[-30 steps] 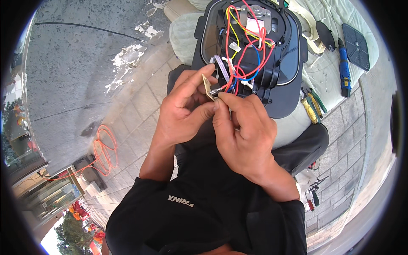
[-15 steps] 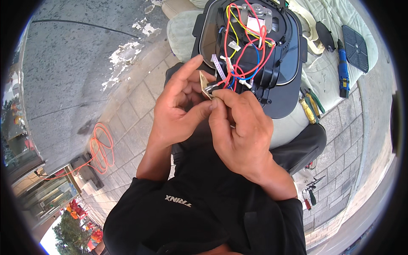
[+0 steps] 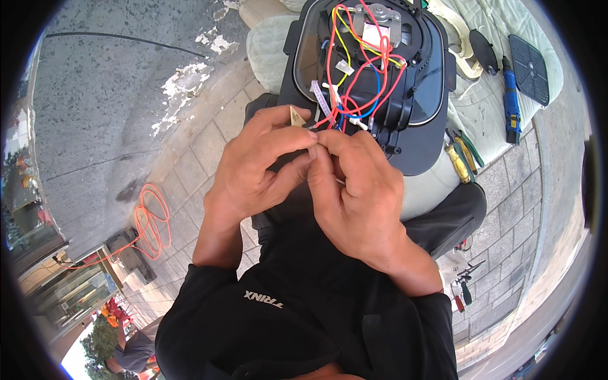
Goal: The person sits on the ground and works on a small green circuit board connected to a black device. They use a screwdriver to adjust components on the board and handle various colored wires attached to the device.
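Note:
A small tan board (image 3: 296,117) is held upright at the fingertips, with most of it hidden by the fingers. My left hand (image 3: 253,164) is closed around it, thumb and index finger meeting at its near edge. My right hand (image 3: 361,196) pinches against the same spot, its fingertips touching the left ones; what exactly lies in that pinch is hidden. Red, blue and yellow wires (image 3: 380,82) loop from near the fingers over a black appliance housing (image 3: 415,152), which lies opened in front of me. White connectors (image 3: 358,121) hang on some wires.
To the right, a blue electric screwdriver (image 3: 512,107) lies beside a black grille plate (image 3: 529,69) and a round black disc (image 3: 484,52). Pliers (image 3: 461,161) rest near my knee. Smaller tools (image 3: 465,288) are on the paving. An orange cable (image 3: 151,218) is coiled at left.
My left hand has shifted slightly left and its index finger has folded down over the board to the pinch. The housing and wires have moved slightly left. A person appears at lower left.

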`<state>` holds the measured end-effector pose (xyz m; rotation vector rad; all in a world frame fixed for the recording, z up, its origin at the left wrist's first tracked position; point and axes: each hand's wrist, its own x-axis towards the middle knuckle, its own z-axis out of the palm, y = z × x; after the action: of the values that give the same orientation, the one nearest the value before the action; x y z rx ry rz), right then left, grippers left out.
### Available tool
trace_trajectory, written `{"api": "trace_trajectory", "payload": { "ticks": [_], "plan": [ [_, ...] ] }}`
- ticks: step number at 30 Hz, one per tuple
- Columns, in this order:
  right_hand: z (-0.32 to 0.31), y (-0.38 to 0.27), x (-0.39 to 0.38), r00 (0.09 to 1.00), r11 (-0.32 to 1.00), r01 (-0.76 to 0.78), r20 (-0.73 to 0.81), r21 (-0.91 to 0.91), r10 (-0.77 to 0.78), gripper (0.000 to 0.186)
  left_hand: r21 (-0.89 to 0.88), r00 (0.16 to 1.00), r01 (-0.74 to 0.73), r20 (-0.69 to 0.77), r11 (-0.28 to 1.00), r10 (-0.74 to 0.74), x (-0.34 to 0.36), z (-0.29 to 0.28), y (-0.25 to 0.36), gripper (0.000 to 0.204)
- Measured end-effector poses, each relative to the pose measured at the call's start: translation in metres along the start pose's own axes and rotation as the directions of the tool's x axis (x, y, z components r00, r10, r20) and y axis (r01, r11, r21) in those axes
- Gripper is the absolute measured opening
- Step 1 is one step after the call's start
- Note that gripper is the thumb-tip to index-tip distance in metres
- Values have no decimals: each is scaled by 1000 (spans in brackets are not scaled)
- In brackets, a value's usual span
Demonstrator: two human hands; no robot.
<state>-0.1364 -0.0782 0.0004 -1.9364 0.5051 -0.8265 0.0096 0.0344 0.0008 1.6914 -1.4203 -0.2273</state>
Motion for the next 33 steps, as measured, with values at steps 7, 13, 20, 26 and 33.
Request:
{"api": "trace_trajectory", "payload": {
  "ticks": [7,13,20,26,33],
  "plan": [
    [-2,-3,4,999,998,25,46,-55,-22,20,80,984,0,179,997,-15,19,-26,3,42],
    [-4,-6,10,999,996,14,43,-86,-10,15,193,934,-194,337,962,121,41,-52,-3,41],
    [-5,-7,13,998,995,6,57,-103,0,14,283,816,-453,514,845,265,75,-64,6,30],
    [-8,-1,16,998,996,31,48,-82,-27,17,200,742,-511,593,836,312,92,-65,6,27],
    [-4,8,12,988,981,154,-14,-120,-157,22,168,727,-506,610,846,314,94,-70,3,24]
  ]
}}
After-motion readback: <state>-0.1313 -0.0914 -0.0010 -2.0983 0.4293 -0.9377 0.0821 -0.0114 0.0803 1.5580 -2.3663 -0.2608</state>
